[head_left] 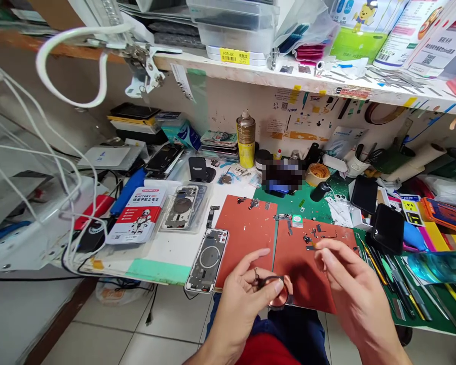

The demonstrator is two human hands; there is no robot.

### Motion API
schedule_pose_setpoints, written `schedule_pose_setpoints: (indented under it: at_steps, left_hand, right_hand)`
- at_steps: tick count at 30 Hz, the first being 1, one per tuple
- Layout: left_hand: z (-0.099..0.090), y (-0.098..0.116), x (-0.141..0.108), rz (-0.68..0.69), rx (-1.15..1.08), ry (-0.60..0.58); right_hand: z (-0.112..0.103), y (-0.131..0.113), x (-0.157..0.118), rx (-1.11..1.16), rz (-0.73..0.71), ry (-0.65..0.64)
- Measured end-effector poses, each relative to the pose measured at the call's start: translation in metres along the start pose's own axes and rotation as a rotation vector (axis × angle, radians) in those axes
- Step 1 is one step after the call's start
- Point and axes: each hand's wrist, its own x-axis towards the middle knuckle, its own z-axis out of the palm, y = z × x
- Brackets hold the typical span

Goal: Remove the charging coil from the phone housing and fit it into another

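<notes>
My left hand [247,299] grips a wireless charging coil [279,293], a copper-coloured disc with a dark rim, between thumb and fingers above the mat's front edge. To its right, my right hand [349,284] is raised with thumb and index finger pinched together; whatever is between them, if anything, is too small to make out. Beneath both hands lie two reddish-brown mats [247,233]. Small phone parts [319,230] are scattered on the right one, near my right fingertips. An opened phone back housing [209,258] with a round coil ring rests left of my left hand.
Another phone housing [180,205] lies in a clear tray beside a battery box [139,215]. A yellow spray can [245,139] stands at the back. Tweezers and slim tools [406,289] cover the right side. A loaded shelf [307,78] overhangs the bench; white cables [66,167] hang left.
</notes>
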Motion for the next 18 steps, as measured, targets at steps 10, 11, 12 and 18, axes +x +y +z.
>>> schedule_pose_setpoints:
  at_steps: [10, 11, 12, 18]
  left_hand:
    - [0.013, -0.002, 0.014, 0.145, -0.072, 0.236]
    - [0.015, -0.002, 0.014, 0.147, -0.076, 0.241]
    - [0.016, -0.002, 0.013, 0.147, -0.079, 0.245]
    - [0.018, -0.007, 0.011, 0.156, -0.098, 0.278]
  right_hand:
    - [0.05, 0.048, -0.054, 0.272, 0.152, 0.189]
    - [0.055, 0.048, -0.054, 0.29, 0.159, 0.188]
    - [0.058, 0.048, -0.054, 0.309, 0.159, 0.193]
    - [0.058, 0.054, -0.045, 0.362, 0.121, 0.188]
